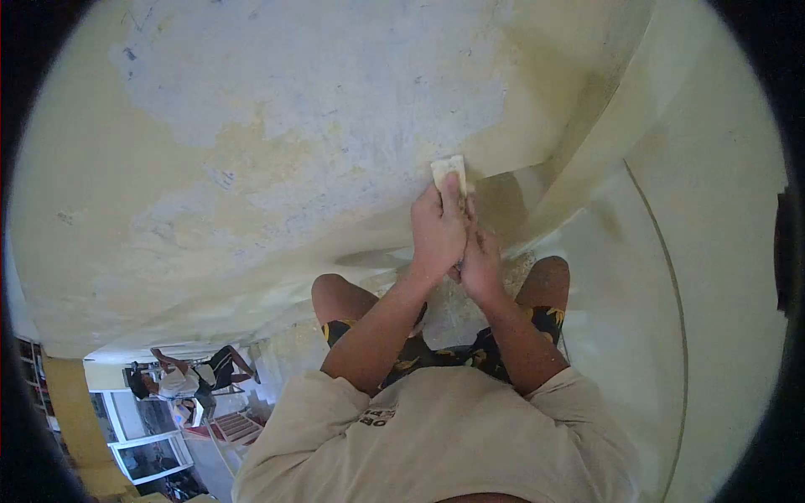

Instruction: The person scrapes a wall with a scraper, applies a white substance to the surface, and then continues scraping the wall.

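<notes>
Against the patchy wall (319,109), a small pale block (448,168) is held at the wall's lower edge. My left hand (438,225) is closed round it, with the thumb lying along its face. Right beside it, my right hand (480,256) is closed and pressed against the left hand; what its fingers grip, if anything, is hidden. The wall shows whitish scraped areas among yellow paint.
At the lower left, another person (180,381) in a light top and dark shorts is near a reddish rack or ladder (239,427). Windows (151,457) lie beyond. A pale curved surface with a dark line (671,268) is on the right.
</notes>
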A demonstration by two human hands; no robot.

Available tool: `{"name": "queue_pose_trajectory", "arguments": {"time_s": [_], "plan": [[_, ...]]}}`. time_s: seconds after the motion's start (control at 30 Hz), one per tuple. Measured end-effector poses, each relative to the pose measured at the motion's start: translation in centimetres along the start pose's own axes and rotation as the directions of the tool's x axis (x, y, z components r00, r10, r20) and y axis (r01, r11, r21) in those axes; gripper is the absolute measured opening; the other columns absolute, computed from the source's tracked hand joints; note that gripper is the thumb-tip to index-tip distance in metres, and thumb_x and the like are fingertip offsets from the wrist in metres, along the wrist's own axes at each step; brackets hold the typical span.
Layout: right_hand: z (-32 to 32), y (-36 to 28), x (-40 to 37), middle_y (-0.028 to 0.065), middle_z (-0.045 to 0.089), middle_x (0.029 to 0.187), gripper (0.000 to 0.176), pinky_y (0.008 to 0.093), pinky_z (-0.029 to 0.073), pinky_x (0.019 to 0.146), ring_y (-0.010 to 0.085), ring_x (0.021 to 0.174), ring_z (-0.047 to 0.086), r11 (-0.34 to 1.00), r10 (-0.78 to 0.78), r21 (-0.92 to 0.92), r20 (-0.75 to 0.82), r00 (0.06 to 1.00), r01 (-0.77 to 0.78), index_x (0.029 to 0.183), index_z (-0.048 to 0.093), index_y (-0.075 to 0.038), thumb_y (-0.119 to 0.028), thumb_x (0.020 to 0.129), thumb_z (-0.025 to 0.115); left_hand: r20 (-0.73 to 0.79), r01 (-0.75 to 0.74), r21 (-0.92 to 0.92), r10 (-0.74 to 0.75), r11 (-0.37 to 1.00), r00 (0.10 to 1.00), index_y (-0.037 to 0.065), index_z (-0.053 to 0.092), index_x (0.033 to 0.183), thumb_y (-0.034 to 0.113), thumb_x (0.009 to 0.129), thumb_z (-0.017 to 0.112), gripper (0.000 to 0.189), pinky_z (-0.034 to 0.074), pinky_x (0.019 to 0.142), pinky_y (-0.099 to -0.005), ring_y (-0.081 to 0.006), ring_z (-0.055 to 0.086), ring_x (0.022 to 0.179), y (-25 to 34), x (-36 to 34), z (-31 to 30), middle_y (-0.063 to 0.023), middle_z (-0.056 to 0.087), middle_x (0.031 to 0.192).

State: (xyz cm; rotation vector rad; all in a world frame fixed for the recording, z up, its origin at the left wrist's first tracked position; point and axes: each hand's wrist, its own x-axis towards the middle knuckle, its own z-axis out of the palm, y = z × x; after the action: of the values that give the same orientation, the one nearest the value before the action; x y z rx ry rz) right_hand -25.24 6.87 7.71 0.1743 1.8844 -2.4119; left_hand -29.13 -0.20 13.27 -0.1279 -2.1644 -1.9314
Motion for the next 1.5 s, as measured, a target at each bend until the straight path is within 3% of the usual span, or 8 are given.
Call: {"name": "queue_pose_trajectory", "arguments": {"time_s": [0.1,0.3,0.37,0.7,0.8,0.87,1.23,1.5], "plan": [[0.5,3.6,0.5,0.0003,0.052,0.062,0.038,0.0234,0.039,0.043,0.0061,0.051,0.047,0.997,-0.079,-0.024,-0.068,0.995,0.078,0.093,0.058,-0.001,-0.034,0.098,0.040,0.055,0.183,0.050,-0.186,0.982,0.981,-0.004,0.056,0.076,0.030,0.096,0.042,0.042,0.041,0.048,-0.0319,-0.0137,0.050,0.050,-2.8,-0.7,-0.4,-0.0091,0.054,0.056],[0.8,-0.3,-0.9,-0.0003,0.051,0.062,0.039,0.0240,0.038,0.046,0.0067,0.052,0.045,0.986,0.031,0.167,-0.066,0.997,-0.020,0.095,0.057,0.003,-0.032,0.098,0.041,0.023,0.063,-0.001,-0.063,0.998,0.998,-0.004,0.056,0.076,0.029,0.096,0.043,0.041,0.040,0.047,-0.0289,-0.0097,0.051,0.052,-0.4,-0.1,-0.4,-0.0066,0.054,0.057],[0.5,0.6,-0.3,-0.0006,0.052,0.063,0.038,0.0245,0.038,0.046,0.0070,0.052,0.044,0.995,-0.098,-0.041,-0.067,0.993,0.095,0.095,0.056,0.004,-0.031,0.098,0.041,0.027,0.121,0.018,-0.121,0.993,0.992,-0.003,0.056,0.076,0.028,0.097,0.042,0.040,0.040,0.047,-0.0283,-0.0092,0.050,0.052,-0.3,-0.8,-0.7,-0.0058,0.054,0.058],[1.8,-3.2,-2.7,0.0007,0.051,0.061,0.038,0.0254,0.039,0.045,0.0070,0.052,0.046,0.999,-0.037,-0.045,-0.133,0.990,0.031,0.092,0.056,0.005,-0.031,0.097,0.044,0.048,0.248,-0.135,-0.243,0.959,0.969,-0.001,0.055,0.076,0.029,0.097,0.041,0.040,0.038,0.047,-0.0273,-0.0084,0.047,0.051,1.6,-1.6,-0.7,-0.0031,0.052,0.057],[1.6,-3.5,-2.9,0.0005,0.051,0.060,0.037,0.0243,0.037,0.043,0.0062,0.051,0.044,0.967,-0.145,-0.236,-0.210,0.967,0.094,0.090,0.056,0.003,-0.031,0.097,0.044,0.056,0.231,-0.046,-0.228,0.972,0.972,-0.001,0.055,0.074,0.030,0.097,0.041,0.041,0.038,0.047,-0.0281,-0.0092,0.047,0.050,1.0,-1.2,-0.6,-0.0032,0.051,0.056],[1.4,-4.2,-2.8,0.0000,0.050,0.060,0.036,0.0234,0.036,0.044,0.0053,0.052,0.043,0.999,0.001,0.044,-0.068,0.998,0.002,0.090,0.056,0.003,-0.031,0.097,0.044,0.038,0.180,-0.076,-0.177,0.981,0.983,-0.001,0.055,0.073,0.030,0.097,0.041,0.042,0.039,0.047,-0.0289,-0.0098,0.047,0.050,1.2,-0.8,-0.5,-0.0040,0.051,0.055],[1.2,-5.9,-4.2,-0.0014,0.048,0.059,0.032,0.0223,0.036,0.044,0.0050,0.050,0.042,0.999,-0.040,0.017,-0.077,0.996,0.042,0.092,0.056,0.001,-0.028,0.097,0.042,0.031,0.140,-0.234,-0.137,0.962,0.990,-0.001,0.057,0.077,0.030,0.097,0.042,0.039,0.038,0.046,-0.0268,-0.0086,0.047,0.049,4.3,-1.7,0.0,-0.0025,0.053,0.057],[0.1,-7.9,-4.7,-0.0003,0.051,0.063,0.037,0.0231,0.040,0.045,0.0065,0.053,0.047,0.993,-0.042,0.105,-0.065,0.997,0.049,0.094,0.056,0.001,-0.032,0.098,0.041,0.029,0.017,0.069,-0.019,0.997,0.999,0.000,0.057,0.081,0.030,0.097,0.042,0.038,0.037,0.045,-0.0229,-0.0061,0.046,0.050,8.0,-1.4,0.8,-0.0020,0.055,0.061]]}}
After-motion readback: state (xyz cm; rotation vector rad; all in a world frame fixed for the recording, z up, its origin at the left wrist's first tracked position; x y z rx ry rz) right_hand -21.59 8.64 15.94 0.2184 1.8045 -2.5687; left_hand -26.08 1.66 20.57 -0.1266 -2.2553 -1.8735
